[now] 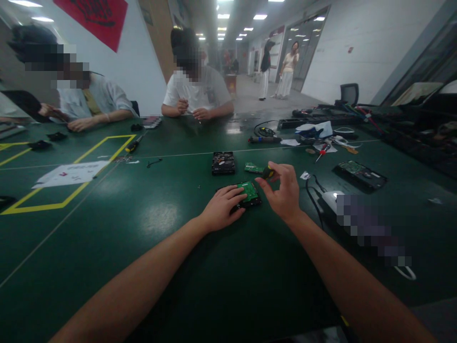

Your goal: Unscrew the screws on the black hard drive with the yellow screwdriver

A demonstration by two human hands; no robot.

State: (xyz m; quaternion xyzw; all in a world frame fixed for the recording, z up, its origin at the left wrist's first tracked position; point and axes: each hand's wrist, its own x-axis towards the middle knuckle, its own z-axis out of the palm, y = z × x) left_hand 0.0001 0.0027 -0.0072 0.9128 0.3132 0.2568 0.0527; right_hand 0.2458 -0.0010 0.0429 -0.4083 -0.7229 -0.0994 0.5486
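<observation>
A hard drive (253, 194) with its green circuit board facing up lies on the table in front of me. My left hand (224, 207) rests across its left part, fingers over the top and thumb along the near edge, gripping it. Just above its right end, my right hand (286, 191) pinches the yellow-and-black handle of a screwdriver (267, 172); the shaft is too hard to make out. Behind them lie another hard drive (223, 163), dark face up, and a loose green circuit board (252, 167).
To the right are a third drive (360, 175), a partly blurred power strip (367, 224) with its cable, and a red screwdriver (323, 151). A paper sheet (71, 173) and a yellow-handled screwdriver (133, 145) lie left. Two people sit across the table; cables and tools lie at back right.
</observation>
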